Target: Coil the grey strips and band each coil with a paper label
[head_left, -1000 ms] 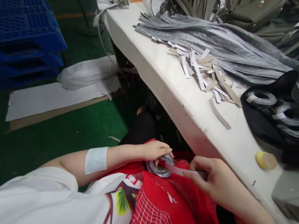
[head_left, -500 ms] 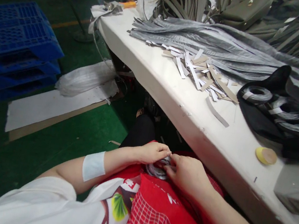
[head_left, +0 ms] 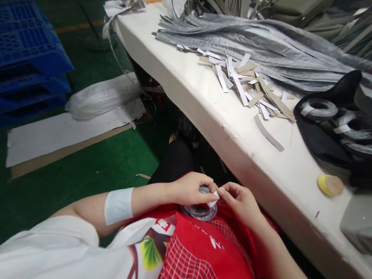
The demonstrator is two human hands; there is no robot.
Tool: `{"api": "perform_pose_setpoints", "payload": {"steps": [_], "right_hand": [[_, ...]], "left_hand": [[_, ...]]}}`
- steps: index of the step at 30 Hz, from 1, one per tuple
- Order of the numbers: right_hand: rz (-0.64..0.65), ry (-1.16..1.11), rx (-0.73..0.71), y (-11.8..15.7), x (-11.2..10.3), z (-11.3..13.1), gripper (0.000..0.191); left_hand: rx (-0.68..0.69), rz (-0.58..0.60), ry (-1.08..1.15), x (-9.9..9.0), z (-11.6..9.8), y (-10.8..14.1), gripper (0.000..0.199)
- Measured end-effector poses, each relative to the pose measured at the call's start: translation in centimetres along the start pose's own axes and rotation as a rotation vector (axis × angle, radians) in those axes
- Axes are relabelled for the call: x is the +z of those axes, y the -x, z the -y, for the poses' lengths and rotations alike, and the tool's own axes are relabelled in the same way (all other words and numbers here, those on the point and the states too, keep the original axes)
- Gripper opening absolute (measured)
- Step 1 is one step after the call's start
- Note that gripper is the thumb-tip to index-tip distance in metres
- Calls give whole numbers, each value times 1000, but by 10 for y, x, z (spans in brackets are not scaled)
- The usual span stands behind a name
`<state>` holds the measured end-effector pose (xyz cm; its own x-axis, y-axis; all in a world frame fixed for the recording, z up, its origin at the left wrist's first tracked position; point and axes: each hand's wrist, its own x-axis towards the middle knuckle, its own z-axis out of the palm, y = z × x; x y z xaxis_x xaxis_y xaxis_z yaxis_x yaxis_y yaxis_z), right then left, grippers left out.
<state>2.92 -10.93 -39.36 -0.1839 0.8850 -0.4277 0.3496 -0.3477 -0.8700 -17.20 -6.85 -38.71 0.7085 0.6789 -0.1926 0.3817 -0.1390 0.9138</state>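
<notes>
In my lap, over the red apron [head_left: 197,248], lies a coil of thin grey cord or wire [head_left: 205,213]. My left hand [head_left: 192,189] is closed around its upper part, thumb pressed on a small white strip [head_left: 213,200] on the coil. My right hand [head_left: 239,202] is just to the right, thumb and forefinger pinched together at the strip's upper end. The fingertips of both hands nearly meet. Part of the coil is hidden beneath the left hand.
On the white table [head_left: 193,94] lie white and tan strips [head_left: 246,85], long grey bands [head_left: 257,38] and a yellow tape roll [head_left: 330,185]. Black fabric [head_left: 321,145] holds several similar coils [head_left: 319,110]. Blue pallets [head_left: 21,49] and a white board [head_left: 67,136] are at left.
My right hand has drawn back a little to the right, off the coil. The white strip now shows between the hands, and more of the coil is visible.
</notes>
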Motion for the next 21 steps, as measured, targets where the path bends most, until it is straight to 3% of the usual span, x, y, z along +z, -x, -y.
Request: {"api": "perform_pose_setpoints", "payload": {"steps": [4,8,11,15,18,21], "right_hand": [[112,-266,204,-10,11,-9,59],[6,-309,89,-11,23,-10,48],[-60,-194,-17,-8,25,-5,40],[30,-92,-53,0,13,7,36],[129,-82,-65,5,4,14,36],[107,-44,-22,7,2,16,36]], "left_hand": [[7,-45,48,0,0,7,20],[27,-117,23,-2,-1,11,18],[-74,-175,9,-2,-1,11,18],[-179,-138,47,0,0,10,17],[-166,-174,14,4,-2,9,19],[-139,-196,-5,7,-7,9,18]]}}
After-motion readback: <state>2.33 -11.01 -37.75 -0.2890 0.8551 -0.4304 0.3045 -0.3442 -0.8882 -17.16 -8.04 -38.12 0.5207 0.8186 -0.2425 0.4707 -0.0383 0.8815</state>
